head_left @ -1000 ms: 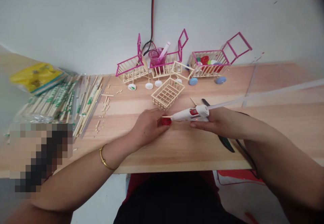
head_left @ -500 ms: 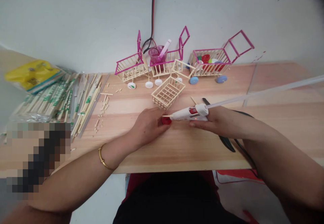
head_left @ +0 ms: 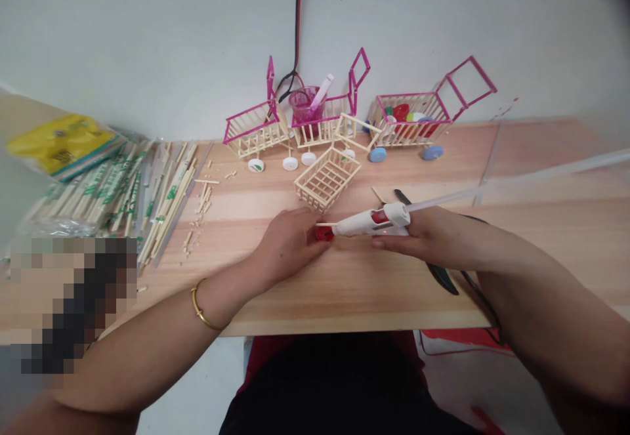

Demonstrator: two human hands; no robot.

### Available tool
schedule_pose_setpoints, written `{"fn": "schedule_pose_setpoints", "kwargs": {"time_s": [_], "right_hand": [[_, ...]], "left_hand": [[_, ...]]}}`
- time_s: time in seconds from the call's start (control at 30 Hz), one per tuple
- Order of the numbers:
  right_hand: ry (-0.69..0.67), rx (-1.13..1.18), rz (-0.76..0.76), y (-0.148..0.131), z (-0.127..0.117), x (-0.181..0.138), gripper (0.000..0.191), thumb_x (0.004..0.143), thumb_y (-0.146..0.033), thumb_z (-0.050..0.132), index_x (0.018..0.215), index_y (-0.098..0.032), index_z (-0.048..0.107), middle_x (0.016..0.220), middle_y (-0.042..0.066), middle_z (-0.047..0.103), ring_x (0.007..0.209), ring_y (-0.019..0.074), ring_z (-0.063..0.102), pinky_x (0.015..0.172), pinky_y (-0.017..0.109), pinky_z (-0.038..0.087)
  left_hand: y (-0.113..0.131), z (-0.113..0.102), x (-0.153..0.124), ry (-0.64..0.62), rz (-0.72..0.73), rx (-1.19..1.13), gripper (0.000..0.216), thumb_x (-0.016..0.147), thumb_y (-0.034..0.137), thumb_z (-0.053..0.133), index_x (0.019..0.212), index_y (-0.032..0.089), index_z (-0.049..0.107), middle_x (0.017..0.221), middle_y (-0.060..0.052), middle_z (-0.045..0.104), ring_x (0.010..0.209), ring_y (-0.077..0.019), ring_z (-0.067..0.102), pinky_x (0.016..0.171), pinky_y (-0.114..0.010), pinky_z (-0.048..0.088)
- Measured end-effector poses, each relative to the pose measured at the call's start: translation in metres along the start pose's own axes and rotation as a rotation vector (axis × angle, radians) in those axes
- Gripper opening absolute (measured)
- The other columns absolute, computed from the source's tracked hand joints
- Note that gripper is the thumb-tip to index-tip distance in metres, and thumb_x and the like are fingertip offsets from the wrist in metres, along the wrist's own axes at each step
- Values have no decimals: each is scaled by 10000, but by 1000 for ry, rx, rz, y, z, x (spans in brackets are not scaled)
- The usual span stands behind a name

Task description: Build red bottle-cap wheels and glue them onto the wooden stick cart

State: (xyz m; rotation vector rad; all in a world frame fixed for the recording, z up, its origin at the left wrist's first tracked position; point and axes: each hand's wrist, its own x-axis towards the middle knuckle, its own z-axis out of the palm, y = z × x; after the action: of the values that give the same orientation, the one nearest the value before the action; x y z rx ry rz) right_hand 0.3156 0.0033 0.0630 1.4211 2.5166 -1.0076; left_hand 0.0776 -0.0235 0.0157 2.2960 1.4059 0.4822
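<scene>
My left hand [head_left: 288,245] is closed on a red bottle cap [head_left: 323,233], low over the table. A short wooden stick [head_left: 326,224] lies across the cap, its left end near my fingers. In my right hand [head_left: 426,237] is a white glue gun [head_left: 361,223], its nozzle pointing left and close to the cap. A long clear glue stick [head_left: 457,197] runs out of the gun's back. Just beyond my left fingers sits an unpainted stick basket [head_left: 327,179]. Whether the nozzle touches the cap I cannot tell.
Several small stick carts with purple rims stand along the wall, such as the right cart [head_left: 408,123] holding coloured caps. A purple cup [head_left: 306,110] stands among them. Wrapped chopsticks [head_left: 105,179] and stick offcuts [head_left: 203,202] lie left. Black-handled cutters [head_left: 443,279] lie beneath my right wrist.
The glue gun and my right hand have shifted slightly to the right, so more of the red cap shows. My left hand stays in nearly the same place.
</scene>
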Motion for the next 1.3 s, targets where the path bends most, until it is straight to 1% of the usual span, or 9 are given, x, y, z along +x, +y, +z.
{"fn": "schedule_pose_setpoints", "kwargs": {"time_s": [0.07, 0.23, 0.3, 0.43, 0.63, 0.83, 1.07, 1.17, 1.3], "right_hand": [[-11, -6, -6, -1, 0, 1, 413, 856, -576, 443, 834, -225, 658, 752, 8, 688, 673, 197, 604, 579, 285, 416], [0, 27, -60, -1, 2, 3, 387, 871, -549, 439, 938, -240, 662, 855, 13, 708, 741, 205, 620, 622, 290, 428], [9, 25, -49, 0, 2, 2, 390, 866, -555, 443, 904, -235, 662, 826, 11, 703, 723, 205, 615, 616, 292, 426], [2, 5, 14, 1, 0, -1, 422, 843, -590, 454, 804, -224, 662, 702, 10, 670, 634, 195, 582, 556, 290, 402], [3, 45, -42, 2, 2, 1, 391, 852, -571, 457, 921, -251, 671, 800, 8, 697, 702, 199, 601, 608, 293, 419], [10, -4, -33, 3, 3, 2, 424, 857, -584, 440, 819, -224, 660, 733, 4, 677, 645, 183, 587, 571, 280, 396], [10, -29, -40, 1, 2, 1, 424, 871, -571, 427, 889, -231, 678, 739, 10, 684, 645, 190, 594, 565, 281, 397], [4, -18, -61, 3, 4, 2, 437, 873, -577, 418, 891, -225, 676, 787, 17, 695, 688, 197, 608, 590, 280, 415], [27, -23, -67, 5, 5, 3, 442, 867, -578, 421, 888, -221, 680, 777, 20, 695, 680, 200, 611, 590, 283, 422]], "left_hand": [[0, 0, 0, -5, 0, 8, 108, 789, 271, 612, 753, 169, 600, 689, -1, 550, 659, -139, 505, 603, -262, 337], [1, -1, 1, -15, -13, -4, 92, 784, 256, 615, 773, 165, 615, 697, -4, 556, 662, -142, 508, 602, -262, 338], [1, -1, 1, -14, -16, -8, 82, 781, 247, 614, 795, 168, 629, 693, -4, 557, 661, -143, 510, 605, -261, 341], [1, -1, 1, -8, -17, -15, 88, 776, 250, 619, 806, 171, 640, 678, -3, 552, 651, -140, 507, 592, -255, 336], [2, -1, 1, -8, -18, -18, 91, 779, 258, 626, 786, 169, 635, 675, 2, 545, 644, -138, 500, 591, -260, 335], [2, -1, 1, -12, -25, -24, 94, 782, 253, 619, 808, 165, 638, 684, -2, 547, 648, -141, 499, 597, -261, 336], [2, -2, 1, -14, -23, -18, 87, 779, 246, 620, 805, 164, 636, 696, -3, 555, 660, -141, 504, 607, -261, 344], [2, -2, 1, -16, -29, -15, 93, 775, 250, 624, 811, 166, 639, 696, -3, 554, 658, -142, 502, 605, -261, 340], [2, -2, 1, -27, -34, -26, 101, 776, 253, 622, 818, 164, 645, 695, -4, 551, 651, -140, 497, 593, -256, 330]]}}
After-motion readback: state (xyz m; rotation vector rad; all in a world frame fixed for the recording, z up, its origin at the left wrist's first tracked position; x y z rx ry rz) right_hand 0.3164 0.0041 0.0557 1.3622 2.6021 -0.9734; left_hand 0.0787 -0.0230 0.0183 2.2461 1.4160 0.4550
